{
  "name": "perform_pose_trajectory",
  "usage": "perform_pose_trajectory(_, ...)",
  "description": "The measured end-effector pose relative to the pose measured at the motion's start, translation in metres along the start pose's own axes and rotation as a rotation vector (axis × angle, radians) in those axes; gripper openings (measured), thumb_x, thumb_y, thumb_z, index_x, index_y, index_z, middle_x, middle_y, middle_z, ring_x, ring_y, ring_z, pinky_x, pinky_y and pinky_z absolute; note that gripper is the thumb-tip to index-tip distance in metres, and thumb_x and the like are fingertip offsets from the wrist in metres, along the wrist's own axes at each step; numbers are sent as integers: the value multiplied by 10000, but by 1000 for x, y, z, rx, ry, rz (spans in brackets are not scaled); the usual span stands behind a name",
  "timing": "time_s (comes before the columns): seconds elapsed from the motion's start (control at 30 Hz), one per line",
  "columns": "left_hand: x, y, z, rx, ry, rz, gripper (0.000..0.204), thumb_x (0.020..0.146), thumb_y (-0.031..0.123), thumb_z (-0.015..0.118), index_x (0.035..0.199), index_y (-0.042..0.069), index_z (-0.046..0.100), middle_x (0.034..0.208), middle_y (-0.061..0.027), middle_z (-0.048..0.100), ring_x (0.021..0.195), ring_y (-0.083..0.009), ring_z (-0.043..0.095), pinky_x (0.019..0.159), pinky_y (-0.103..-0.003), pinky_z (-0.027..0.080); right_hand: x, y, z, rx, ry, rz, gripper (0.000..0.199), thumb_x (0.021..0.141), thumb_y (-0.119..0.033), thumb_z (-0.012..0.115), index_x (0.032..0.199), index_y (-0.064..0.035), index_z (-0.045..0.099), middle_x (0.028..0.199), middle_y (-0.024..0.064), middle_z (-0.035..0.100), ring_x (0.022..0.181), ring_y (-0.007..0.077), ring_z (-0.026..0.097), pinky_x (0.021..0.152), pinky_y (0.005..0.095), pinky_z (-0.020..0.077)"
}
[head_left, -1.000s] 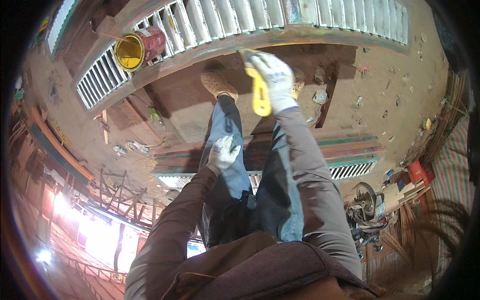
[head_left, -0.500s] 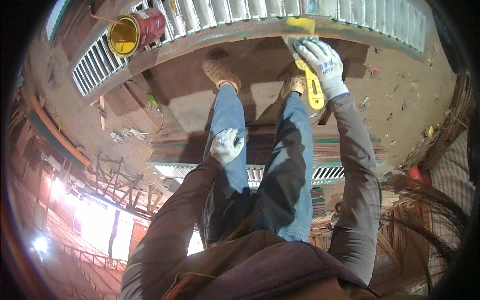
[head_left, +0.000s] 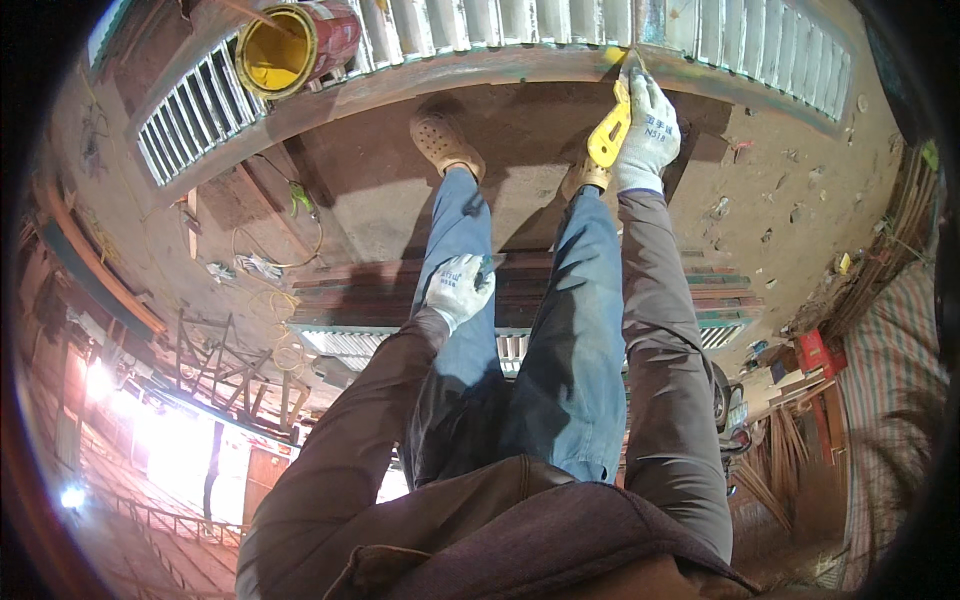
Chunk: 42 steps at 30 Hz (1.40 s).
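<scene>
Right hand (head_left: 648, 125) is clamped on a yellow scraper (head_left: 610, 135), long axis pointing up to the railing (head_left: 500, 40). Left hand (head_left: 458, 288) rests loosely closed on the thigh, holding nothing.

Two gloved hands: left hand (head_left: 458, 288), right hand (head_left: 646, 135). One yellow-handled tool (head_left: 609, 135). One red paint can (head_left: 292, 42), yellow inside. Two tan clogs: one (head_left: 445, 143), other (head_left: 582, 176) partly hidden. Two slatted metal grilles: one (head_left: 520, 30) ahead, one (head_left: 350, 342) beneath legs. One red box (head_left: 812, 352) at right.
</scene>
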<state>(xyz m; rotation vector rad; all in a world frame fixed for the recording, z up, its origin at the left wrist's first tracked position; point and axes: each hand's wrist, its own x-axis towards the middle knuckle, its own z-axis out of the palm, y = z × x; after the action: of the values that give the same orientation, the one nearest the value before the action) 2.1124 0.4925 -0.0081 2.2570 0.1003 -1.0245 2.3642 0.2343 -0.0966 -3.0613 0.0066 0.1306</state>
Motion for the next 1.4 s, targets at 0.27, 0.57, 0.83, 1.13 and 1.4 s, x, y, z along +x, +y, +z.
perform_pose_trajectory(0.27,1,-18,-29,-2,-137,-85,391,850,332,593,1086,25,644,1028,-161,658,995,-345,615,892,-439,486,-10,-19,5,46,-95,119,377,909,-138,528,1271,-187,621,1263,35,626,1121,213,600,944,317,495)
perform_pose_trajectory(0.57,3,-34,-51,-47,-123,-31,349,867,328,588,1098,72,638,1033,-146,657,991,-331,618,889,-438,485,-38,-113,-12,91,-184,-233,457,818,-109,566,1264,-199,615,1275,58,611,1154,242,592,991,355,480)
perform_pose_trajectory(0.83,2,-19,-41,1,-115,-112,417,862,347,588,1138,37,628,1082,-167,645,1018,-342,613,909,-435,483,-22,-56,-20,214,-34,-521,409,801,-177,605,1206,-220,647,1213,16,646,1090,229,626,929,371,508)
perform_pose_trajectory(1.13,1,7,-13,-1,-29,-147,407,854,349,592,1108,35,632,1041,-153,654,982,-336,617,879,-434,491,-11,-29,-9,79,-158,-635,416,841,-187,556,1250,-251,596,1269,9,595,1167,239,566,943,403,481)
perform_pose_trajectory(1.4,-19,11,-37,50,158,-163,359,827,281,662,1061,11,630,965,-186,658,892,-368,631,807,-445,515,-57,20,-19,405,2,0,398,842,-80,589,1232,-139,640,1150,93,676,1029,253,661,894,341,528)
